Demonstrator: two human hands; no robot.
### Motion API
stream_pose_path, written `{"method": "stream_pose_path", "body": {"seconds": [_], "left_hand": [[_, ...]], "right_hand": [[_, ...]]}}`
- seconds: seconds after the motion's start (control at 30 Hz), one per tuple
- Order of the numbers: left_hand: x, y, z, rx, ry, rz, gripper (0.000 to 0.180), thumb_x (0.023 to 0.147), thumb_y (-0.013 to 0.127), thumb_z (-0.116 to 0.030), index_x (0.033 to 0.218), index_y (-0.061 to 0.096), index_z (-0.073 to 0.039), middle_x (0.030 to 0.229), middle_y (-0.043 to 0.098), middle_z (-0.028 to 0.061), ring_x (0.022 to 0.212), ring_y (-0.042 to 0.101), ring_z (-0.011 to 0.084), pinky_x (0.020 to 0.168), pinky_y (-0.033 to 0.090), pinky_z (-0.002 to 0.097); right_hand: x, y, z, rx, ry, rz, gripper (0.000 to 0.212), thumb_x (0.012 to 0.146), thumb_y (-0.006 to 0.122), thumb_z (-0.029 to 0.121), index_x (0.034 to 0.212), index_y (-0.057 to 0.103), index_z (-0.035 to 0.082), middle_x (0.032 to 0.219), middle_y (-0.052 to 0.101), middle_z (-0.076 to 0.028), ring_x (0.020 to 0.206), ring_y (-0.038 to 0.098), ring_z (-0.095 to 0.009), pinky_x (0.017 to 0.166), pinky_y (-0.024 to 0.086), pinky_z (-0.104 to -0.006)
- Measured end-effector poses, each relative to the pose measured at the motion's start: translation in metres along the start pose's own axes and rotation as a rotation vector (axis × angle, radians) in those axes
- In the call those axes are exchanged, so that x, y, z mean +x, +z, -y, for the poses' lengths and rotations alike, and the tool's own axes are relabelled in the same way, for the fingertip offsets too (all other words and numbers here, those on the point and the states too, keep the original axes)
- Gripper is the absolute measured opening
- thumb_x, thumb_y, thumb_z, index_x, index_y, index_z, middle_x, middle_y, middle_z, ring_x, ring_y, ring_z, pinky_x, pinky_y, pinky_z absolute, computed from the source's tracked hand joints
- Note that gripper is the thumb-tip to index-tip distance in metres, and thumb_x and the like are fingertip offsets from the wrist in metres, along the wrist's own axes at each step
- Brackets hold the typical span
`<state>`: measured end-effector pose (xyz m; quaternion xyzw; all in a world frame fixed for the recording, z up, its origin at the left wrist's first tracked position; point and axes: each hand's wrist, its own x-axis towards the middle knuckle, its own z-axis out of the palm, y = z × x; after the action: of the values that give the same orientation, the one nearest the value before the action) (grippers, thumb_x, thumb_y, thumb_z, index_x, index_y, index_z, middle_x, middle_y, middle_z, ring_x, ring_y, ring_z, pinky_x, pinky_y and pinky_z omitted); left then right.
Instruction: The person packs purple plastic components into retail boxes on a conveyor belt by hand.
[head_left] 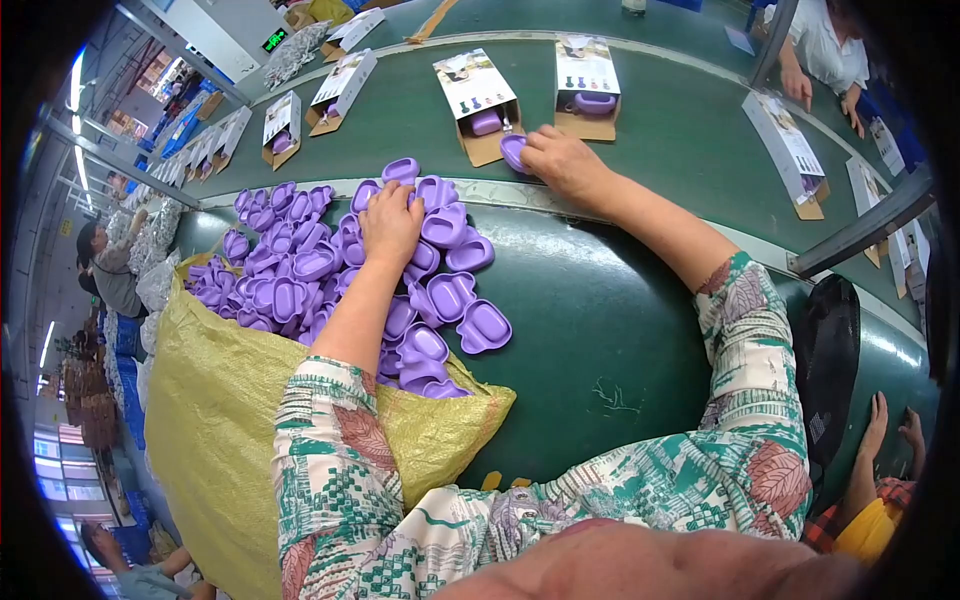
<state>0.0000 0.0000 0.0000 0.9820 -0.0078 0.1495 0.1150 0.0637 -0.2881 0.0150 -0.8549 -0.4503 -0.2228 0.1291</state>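
Note:
My right hand (570, 165) reaches over the green belt and pinches a small purple plastic dish (513, 152) by its edge. That dish is right beside the open flap of a white and brown carton (474, 84), which has a purple piece (486, 122) at its mouth. On the left, my left hand (392, 224) lies over a heap of similar purple dishes (313, 260), its fingers stretched over them and slightly apart. Those dishes have rounded, shallow hollows. The heap spills from a yellow woven sack (215, 400) onto the green tabletop (590, 300).
Another open carton (587, 75) stands just right of the first, and several more line the belt (680, 130). A metal rail (560, 204) divides belt from table. A post (865, 222) and a black mesh item (830, 370) are at right. Co-workers' hands (800, 88) show at the far right.

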Motion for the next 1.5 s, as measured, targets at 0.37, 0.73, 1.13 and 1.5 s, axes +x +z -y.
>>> {"method": "stream_pose_path", "body": {"seconds": [0.37,0.73,1.13,1.5], "left_hand": [[0.013,-0.012,0.006,0.013,0.041,-0.042,0.033,0.083,0.055,-0.030,0.107,0.065,-0.010,0.120,0.057,0.0080,0.112,0.051,0.0293,0.090,0.040,0.0487],[0.015,-0.004,0.010,0.031,0.134,-0.147,0.032,0.080,0.057,-0.028,0.105,0.065,-0.009,0.114,0.059,0.0084,0.106,0.054,0.0298,0.091,0.041,0.0458],[0.019,-0.008,0.018,-0.161,0.059,-0.177,0.041,0.082,0.058,-0.032,0.109,0.060,-0.001,0.111,0.061,0.0188,0.103,0.056,0.0359,0.090,0.043,0.0428],[0.128,-0.084,0.153,0.294,-0.320,0.105,0.053,0.080,0.055,-0.046,0.119,0.059,-0.009,0.121,0.057,0.0214,0.113,0.054,0.0354,0.096,0.042,0.0433]], "right_hand": [[0.058,0.014,-0.032,-0.330,0.242,-0.286,0.015,0.073,0.060,0.014,0.086,0.058,0.009,0.088,0.056,-0.007,0.090,0.056,-0.026,0.070,0.045,-0.0395],[0.123,0.070,0.054,0.087,-0.030,0.018,0.031,0.083,0.050,0.016,0.109,0.065,0.019,0.102,0.056,-0.011,0.096,0.058,-0.028,0.078,0.050,-0.0392],[0.115,0.078,0.053,0.161,0.172,-0.048,0.023,0.075,0.065,0.017,0.095,0.059,0.006,0.099,0.054,-0.014,0.099,0.054,-0.032,0.077,0.047,-0.0441],[0.111,0.086,0.054,0.228,0.228,-0.124,0.025,0.075,0.068,0.020,0.093,0.060,0.004,0.102,0.054,-0.013,0.100,0.053,-0.031,0.079,0.047,-0.0424]]}}
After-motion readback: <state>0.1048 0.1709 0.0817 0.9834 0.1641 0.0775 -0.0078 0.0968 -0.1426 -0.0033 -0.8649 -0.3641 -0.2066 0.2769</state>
